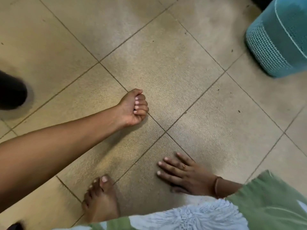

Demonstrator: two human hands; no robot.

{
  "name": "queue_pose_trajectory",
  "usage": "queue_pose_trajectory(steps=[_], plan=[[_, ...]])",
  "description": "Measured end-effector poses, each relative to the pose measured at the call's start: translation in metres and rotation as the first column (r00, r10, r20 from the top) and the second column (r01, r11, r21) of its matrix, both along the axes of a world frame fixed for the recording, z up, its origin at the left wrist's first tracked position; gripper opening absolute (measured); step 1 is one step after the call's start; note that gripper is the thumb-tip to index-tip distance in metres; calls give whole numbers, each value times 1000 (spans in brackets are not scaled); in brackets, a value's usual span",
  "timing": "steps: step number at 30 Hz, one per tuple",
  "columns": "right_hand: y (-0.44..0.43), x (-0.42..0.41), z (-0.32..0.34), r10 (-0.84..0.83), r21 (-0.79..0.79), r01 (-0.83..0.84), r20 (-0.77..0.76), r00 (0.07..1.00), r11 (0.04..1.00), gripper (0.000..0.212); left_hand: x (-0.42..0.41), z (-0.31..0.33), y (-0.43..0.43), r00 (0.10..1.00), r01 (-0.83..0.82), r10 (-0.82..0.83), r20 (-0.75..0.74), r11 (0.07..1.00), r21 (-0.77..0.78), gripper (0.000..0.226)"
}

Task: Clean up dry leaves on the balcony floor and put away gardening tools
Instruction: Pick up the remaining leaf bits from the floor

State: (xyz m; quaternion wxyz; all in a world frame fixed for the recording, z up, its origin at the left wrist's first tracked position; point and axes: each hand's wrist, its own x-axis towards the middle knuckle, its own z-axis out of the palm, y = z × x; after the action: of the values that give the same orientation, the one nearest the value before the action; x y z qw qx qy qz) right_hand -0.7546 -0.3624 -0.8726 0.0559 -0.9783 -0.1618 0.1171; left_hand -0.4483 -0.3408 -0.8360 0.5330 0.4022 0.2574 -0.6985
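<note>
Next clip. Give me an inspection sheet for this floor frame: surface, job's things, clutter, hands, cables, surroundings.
Surface: beige tiled floor with dark grout lines and a few small dark specks.
Job's things: no whole dry leaves or gardening tools seen.
Clutter: teal woven container at upper right; blurred black object at the left edge, which cannot be identified.
Hands: left hand curled in a fist, nothing visible in it; right hand with fingers straight and spread, low over the floor, contact unclear.
Cables: nothing seen.
Surroundings: bare foot on the tiles; green floral garment along the bottom edge.
</note>
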Motion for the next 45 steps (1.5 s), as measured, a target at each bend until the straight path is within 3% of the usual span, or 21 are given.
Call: queue_pose_trajectory(steps=[4, 7, 16, 22, 24, 25, 27, 29, 31, 33, 35, 37, 39, 41, 43, 45], plan=[[-19, 41, 1, 134, 148, -131, -11, 991, 980, 47, -1, -1, 3, 1000, -2, 2, 10, 1000, 17, 56], [-39, 57, 6, 54, 246, -55, 13, 998, 968, 39, 1, -3, 10, 999, -31, 30, 19, 999, 36, 57], [-65, 19, 17, 119, 135, -123, 32, 992, 983, 40, 8, -7, 23, 995, -90, 84, 53, 989, 116, 49], [-61, 32, 27, -8, 153, 16, -50, 999, 988, 27, 4, -10, 24, 997, -13, 5, 72, 994, 105, 38], [-59, 44, 29, -159, 152, 164, -46, 986, 975, 27, -7, -10, 21, 997, 60, -64, 49, 995, 86, 34], [-60, 53, 32, -288, 192, 290, -41, 957, 938, 26, -14, -11, 19, 993, 103, -106, 42, 991, 83, 33], [-62, 76, 42, -566, 351, 537, -21, 824, 767, 27, -30, -12, 14, 978, 197, -202, 49, 976, 92, 32], [-56, 104, 58, -709, 516, 597, 27, 705, 614, 22, -46, -10, 10, 960, 264, -272, 73, 959, 98, 30], [-42, 128, 72, -732, 590, 562, 73, 678, 579, 12, -58, -5, 5, 946, 300, -305, 108, 952, 62, 27], [-31, 139, 77, -725, 544, 567, 118, 678, 619, 7, -61, 2, 0, 951, 291, -289, 110, 957, -3, 23], [-35, 138, 74, -725, 390, 628, 184, 663, 673, 9, -61, 7, -5, 950, 293, -286, 126, 955, -41, 22], [-43, 130, 70, -744, 341, 667, 191, 641, 662, 8, -65, 9, -10, 928, 340, -328, 177, 939, -47, 25], [-42, 117, 70, -801, 502, 675, 62, 595, 540, 5, -68, 8, -15, 896, 389, -378, 233, 921, 0, 28], [-34, 96, 70, -835, 615, 671, -36, 549, 414, 20, -69, 5, -21, 851, 437, -435, 294, 897, 63, 29], [-25, 67, 63, -875, 561, 730, -22, 484, 389, 33, -64, 3, -25, 837, 443, -453, 306, 890, 105, 36], [-26, 31, 52, -949, 443, 855, -32, 314, 268, 45, -58, 4, -29, 839, 434, -451, 304, 892, 126, 41]])
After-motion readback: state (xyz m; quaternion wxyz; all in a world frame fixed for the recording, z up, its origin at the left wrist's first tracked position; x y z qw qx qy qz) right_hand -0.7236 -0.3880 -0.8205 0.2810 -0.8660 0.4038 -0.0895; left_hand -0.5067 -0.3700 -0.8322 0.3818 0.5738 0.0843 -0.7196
